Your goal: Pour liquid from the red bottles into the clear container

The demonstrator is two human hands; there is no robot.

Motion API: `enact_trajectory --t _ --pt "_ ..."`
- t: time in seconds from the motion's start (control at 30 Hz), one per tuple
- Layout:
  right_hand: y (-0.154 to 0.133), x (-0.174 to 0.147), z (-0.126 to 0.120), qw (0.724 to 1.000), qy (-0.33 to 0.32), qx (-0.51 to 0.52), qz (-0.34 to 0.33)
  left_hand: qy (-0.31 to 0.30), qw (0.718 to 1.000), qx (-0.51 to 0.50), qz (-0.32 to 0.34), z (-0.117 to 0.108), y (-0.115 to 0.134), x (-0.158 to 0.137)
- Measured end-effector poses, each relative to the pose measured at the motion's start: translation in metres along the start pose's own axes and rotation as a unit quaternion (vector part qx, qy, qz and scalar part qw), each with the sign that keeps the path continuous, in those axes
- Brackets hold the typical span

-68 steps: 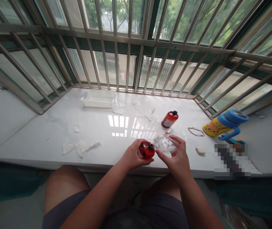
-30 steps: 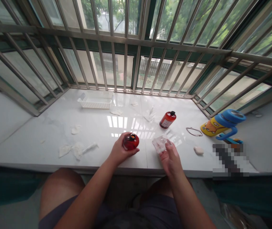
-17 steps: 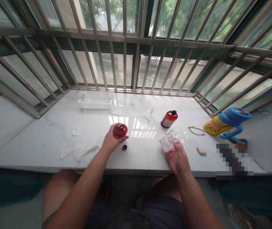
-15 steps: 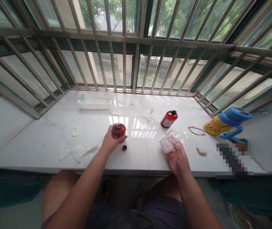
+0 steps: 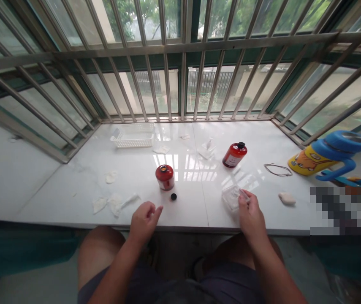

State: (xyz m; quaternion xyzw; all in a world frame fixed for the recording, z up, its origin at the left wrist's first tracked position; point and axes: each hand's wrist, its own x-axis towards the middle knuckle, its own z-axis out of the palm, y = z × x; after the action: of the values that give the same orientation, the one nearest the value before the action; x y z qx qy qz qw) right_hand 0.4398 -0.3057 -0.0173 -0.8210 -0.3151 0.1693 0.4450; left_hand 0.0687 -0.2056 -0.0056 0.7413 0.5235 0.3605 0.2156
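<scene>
My right hand [image 5: 252,213] pinches the edge of a clear plastic packet [image 5: 230,197] over the right part of the white counter; its contents are blurred. My left hand [image 5: 145,221], with nothing in it, hovers near the counter's front edge, fingers loosely curled and thumb apart. Beyond it stands an uncapped red bottle [image 5: 165,178], upright, its neck open. The small black cap [image 5: 173,196] lies on the counter just in front of that bottle. Farther right is a second red bottle [image 5: 234,155] with a black cap on and a pale label.
A white perforated basket [image 5: 132,141] sits at the back left. Crumpled white scraps [image 5: 115,204] lie at left, and a clear plastic piece [image 5: 207,148] farther back. To the right are a cord loop [image 5: 278,169], a pale case [image 5: 287,199] and a blue-yellow flask [image 5: 322,156]. Metal bars [image 5: 167,88] line the window.
My left hand has let go of the red bottle and drawn back toward me. My right hand has turned the clear packet and shifted its grip to the right edge. The view has shifted slightly.
</scene>
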Motion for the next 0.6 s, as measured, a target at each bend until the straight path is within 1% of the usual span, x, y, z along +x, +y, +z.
enact_trajectory --t 0.07,0.13,0.23,0.3,0.37,0.4,0.47,0.5,0.53,0.57,0.6 --pt "-0.001 -0.004 0.000 0.999 0.014 -0.025 -0.017 -0.028 0.999 0.005 0.013 0.000 -0.002 -0.006" --pt "-0.001 -0.006 0.002 0.998 0.030 -0.033 -0.045 -0.036 0.999 -0.006 -0.001 0.003 -0.004 -0.004" --pt "-0.002 -0.007 0.006 0.991 0.063 -0.055 -0.102 -0.038 0.996 -0.052 -0.062 0.003 -0.002 0.008" --pt "-0.001 -0.007 0.006 0.987 0.075 -0.059 -0.127 -0.026 0.987 -0.120 -0.101 -0.005 0.007 0.018" --pt "0.000 -0.008 0.003 0.987 0.085 -0.037 -0.132 0.011 0.966 -0.234 -0.106 -0.027 0.028 0.027" --pt "0.002 -0.009 0.001 0.987 0.095 -0.022 -0.129 0.035 0.948 -0.302 -0.090 -0.043 0.044 0.031" --pt "0.006 -0.011 -0.005 0.985 0.128 -0.005 -0.120 0.075 0.898 -0.432 -0.037 -0.081 0.080 0.039" --pt "0.009 -0.014 -0.009 0.983 0.145 -0.006 -0.112 0.079 0.878 -0.472 -0.013 -0.099 0.098 0.042" --pt "0.011 -0.016 -0.012 0.982 0.159 -0.012 -0.101 0.070 0.868 -0.492 0.018 -0.113 0.114 0.045" --pt "0.013 -0.019 -0.016 0.981 0.170 -0.016 -0.092 0.069 0.861 -0.502 0.049 -0.122 0.126 0.047" --pt "0.014 -0.022 -0.019 0.980 0.177 -0.018 -0.085 0.064 0.858 -0.506 0.065 -0.123 0.132 0.049"
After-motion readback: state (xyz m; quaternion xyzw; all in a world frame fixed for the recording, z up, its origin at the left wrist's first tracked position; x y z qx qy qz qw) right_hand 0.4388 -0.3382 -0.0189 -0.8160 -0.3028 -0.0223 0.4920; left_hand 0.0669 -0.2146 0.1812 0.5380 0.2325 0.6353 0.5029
